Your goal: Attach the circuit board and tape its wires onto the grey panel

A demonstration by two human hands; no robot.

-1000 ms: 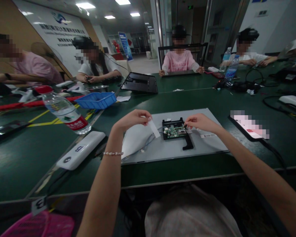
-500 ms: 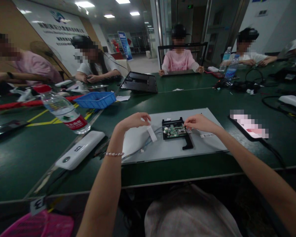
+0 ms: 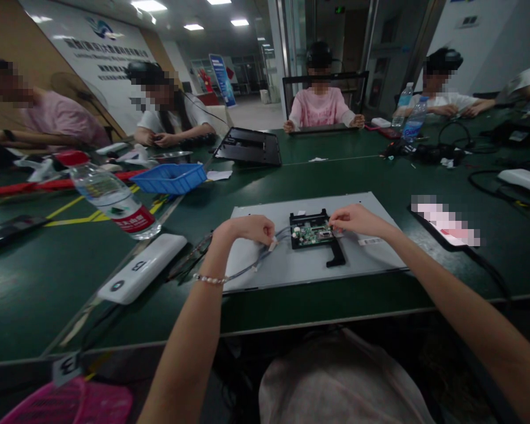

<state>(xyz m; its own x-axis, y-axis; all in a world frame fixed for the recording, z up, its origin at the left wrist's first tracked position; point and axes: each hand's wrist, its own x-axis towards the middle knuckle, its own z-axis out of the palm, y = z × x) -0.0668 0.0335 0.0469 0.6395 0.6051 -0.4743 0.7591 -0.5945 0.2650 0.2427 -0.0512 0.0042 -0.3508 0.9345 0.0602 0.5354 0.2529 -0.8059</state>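
Observation:
A grey panel [image 3: 287, 275] lies flat on the green table, bearing a black bracket [image 3: 336, 255] and a green circuit board [image 3: 311, 235]. My left hand [image 3: 252, 228] is closed over the panel's left part, its fingers pinching a white strip [image 3: 272, 243] beside the grey cable [image 3: 263, 257]. Most of the strip is hidden by the fingers. At the board's right edge, my right hand [image 3: 355, 220] holds its thumb and fingers pressed together. Something small and translucent shows under those fingertips, too small to name. A white label [image 3: 371, 241] sits on the panel to the right.
Left of the panel are a white power bank [image 3: 143, 268], a water bottle [image 3: 121, 203] and a blue tray [image 3: 172, 178]. A phone [image 3: 444, 224] with a cable lies right. Across the table a person holds a black frame [image 3: 287, 106]; a black cover [image 3: 249, 147] lies nearer.
My left hand has turned downward and closed further, bringing the white strip, which hung long from its fingers, down at the cable. The right hand stays at the board.

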